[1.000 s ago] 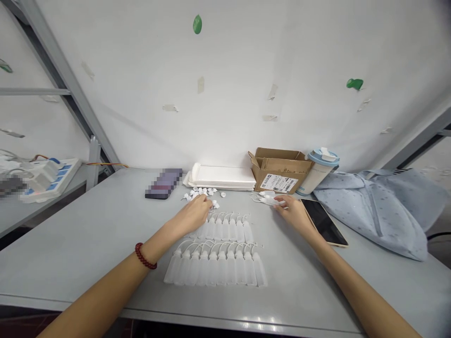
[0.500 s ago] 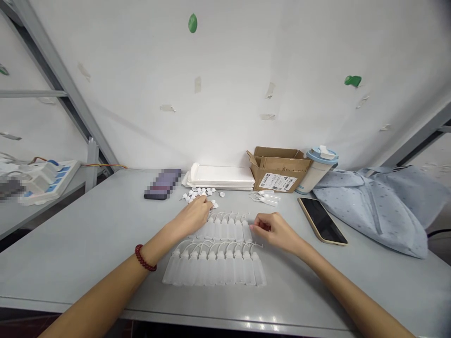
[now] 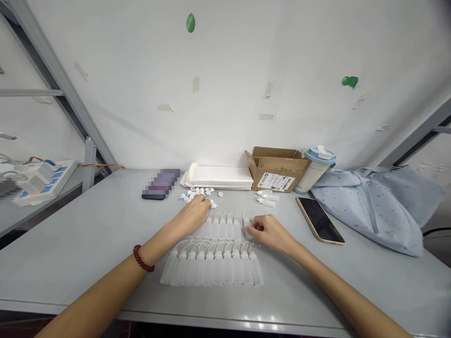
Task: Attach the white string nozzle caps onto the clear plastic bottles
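Observation:
My right hand [image 3: 269, 231] is closed, thumb and fingertips pinching a small translucent plastic bottle [image 3: 246, 222] with a thin strapped cap at its neck. That bottle stands slightly apart from the back row of similar bottles [image 3: 222, 230]. Closer to me lies a longer front row of the same bottles [image 3: 211, 271], side by side, their thin straps pointing away. My left hand [image 3: 193, 216] is over the left end of the back row, fingers pinched at the edge of a pile of small white caps [image 3: 194, 191]. Whatever its fingertips hold is hidden.
Along the wall stand a stack of white trays or sheets [image 3: 221, 176], an open cardboard box [image 3: 278, 169] and a blue-lidded cup [image 3: 316, 171]. A few loose bottles [image 3: 267, 202] lie before the box. A phone [image 3: 320, 220], blue cloth [image 3: 369, 206] and purple item [image 3: 162, 184] flank them.
My right hand has taken hold of the end bottle of the back row, which now stands apart from its neighbours. My left hand has stayed by the caps. The view has shifted slightly.

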The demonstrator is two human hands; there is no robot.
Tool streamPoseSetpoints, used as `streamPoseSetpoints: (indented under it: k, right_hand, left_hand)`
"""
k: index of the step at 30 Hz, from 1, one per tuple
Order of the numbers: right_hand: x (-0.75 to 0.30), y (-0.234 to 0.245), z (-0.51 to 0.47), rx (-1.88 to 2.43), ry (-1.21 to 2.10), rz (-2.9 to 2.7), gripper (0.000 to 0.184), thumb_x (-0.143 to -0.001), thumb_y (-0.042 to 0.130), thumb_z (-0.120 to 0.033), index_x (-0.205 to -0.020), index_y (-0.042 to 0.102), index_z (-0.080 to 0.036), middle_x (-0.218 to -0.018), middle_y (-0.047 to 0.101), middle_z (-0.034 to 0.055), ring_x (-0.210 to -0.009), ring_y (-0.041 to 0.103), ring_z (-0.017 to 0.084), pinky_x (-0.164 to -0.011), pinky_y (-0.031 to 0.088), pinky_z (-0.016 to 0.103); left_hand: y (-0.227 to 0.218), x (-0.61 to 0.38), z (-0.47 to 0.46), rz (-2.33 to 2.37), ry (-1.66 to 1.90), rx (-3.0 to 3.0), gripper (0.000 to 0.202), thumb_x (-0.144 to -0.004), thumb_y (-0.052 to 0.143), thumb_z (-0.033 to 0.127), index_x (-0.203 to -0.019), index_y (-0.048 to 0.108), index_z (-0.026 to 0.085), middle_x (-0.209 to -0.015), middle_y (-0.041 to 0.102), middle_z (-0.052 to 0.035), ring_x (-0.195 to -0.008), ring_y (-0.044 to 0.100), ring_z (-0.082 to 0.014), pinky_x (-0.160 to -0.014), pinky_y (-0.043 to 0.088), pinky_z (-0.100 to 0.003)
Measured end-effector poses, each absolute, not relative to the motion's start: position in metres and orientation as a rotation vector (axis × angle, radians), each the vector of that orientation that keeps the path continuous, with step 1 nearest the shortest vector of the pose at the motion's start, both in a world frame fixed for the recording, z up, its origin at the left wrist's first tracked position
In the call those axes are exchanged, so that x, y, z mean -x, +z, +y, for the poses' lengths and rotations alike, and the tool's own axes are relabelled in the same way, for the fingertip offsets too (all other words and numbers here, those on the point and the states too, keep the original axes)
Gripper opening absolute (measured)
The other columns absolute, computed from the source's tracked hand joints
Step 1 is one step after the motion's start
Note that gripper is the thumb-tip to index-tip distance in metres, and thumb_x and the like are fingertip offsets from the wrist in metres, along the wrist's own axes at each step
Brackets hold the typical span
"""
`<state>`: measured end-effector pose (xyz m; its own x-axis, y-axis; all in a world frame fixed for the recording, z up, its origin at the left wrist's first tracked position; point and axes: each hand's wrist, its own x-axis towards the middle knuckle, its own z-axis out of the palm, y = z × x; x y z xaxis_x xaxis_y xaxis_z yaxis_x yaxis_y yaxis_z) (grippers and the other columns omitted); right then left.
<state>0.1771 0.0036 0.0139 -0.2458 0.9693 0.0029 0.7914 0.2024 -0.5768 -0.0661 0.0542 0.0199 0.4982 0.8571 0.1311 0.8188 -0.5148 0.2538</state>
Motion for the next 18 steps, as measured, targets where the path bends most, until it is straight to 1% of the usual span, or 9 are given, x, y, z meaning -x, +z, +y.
streamPoseSetpoints:
  k: [3,8,11,15,18]
  right_hand:
    - [-0.180,0.013,0.006,1.700,0.615,-2.104,0.030,-0.077,0.052,-0.035,-0.053,0.051,-0.017,-0.051,0.056,0.0003,-0.047,0.046,0.011,-0.044,0.028,0.022]
    - [-0.181,0.012,0.007,1.726,0.555,-2.104,0.030,-0.076,0.053,-0.036,-0.052,0.048,-0.018,-0.050,0.054,-0.0002,-0.048,0.045,0.011,-0.044,0.028,0.022]
    - [-0.180,0.012,0.006,1.736,0.533,-2.090,0.026,-0.076,0.052,-0.035,-0.056,0.047,-0.019,-0.051,0.052,-0.0010,-0.047,0.044,0.011,-0.044,0.028,0.022]
    - [-0.179,0.014,0.004,1.708,0.454,-2.053,0.023,-0.077,0.051,-0.035,-0.060,0.045,-0.020,-0.053,0.052,-0.0018,-0.048,0.044,0.011,-0.045,0.029,0.022]
    - [-0.178,0.014,0.001,1.667,0.412,-2.031,0.022,-0.079,0.051,-0.037,-0.066,0.047,-0.020,-0.056,0.054,-0.0015,-0.048,0.046,0.012,-0.047,0.032,0.023]
  left_hand:
    - [0.019,0.066,0.055,1.486,0.447,-2.563,0.030,-0.084,0.033,0.005,-0.094,0.060,0.012,-0.098,0.056,-0.0127,-0.090,0.057,-0.0222,-0.077,0.046,-0.034]
    - [0.019,0.065,0.055,1.575,0.622,-2.499,0.027,-0.085,0.033,0.008,-0.091,0.058,0.015,-0.101,0.057,-0.0100,-0.084,0.058,-0.0208,-0.075,0.046,-0.034]
    - [0.022,0.064,0.053,1.538,0.718,-2.476,0.023,-0.084,0.034,0.010,-0.087,0.056,0.016,-0.097,0.059,-0.0080,-0.083,0.058,-0.0200,-0.073,0.046,-0.033]
    - [0.030,0.058,0.047,1.443,0.791,-2.305,0.013,-0.080,0.042,0.016,-0.082,0.055,0.017,-0.085,0.061,-0.0044,-0.076,0.058,-0.0180,-0.069,0.047,-0.031]
    - [0.036,0.051,0.038,1.303,0.780,-2.067,0.010,-0.078,0.048,0.022,-0.085,0.055,0.018,-0.083,0.062,-0.0024,-0.074,0.060,-0.0163,-0.067,0.049,-0.030]
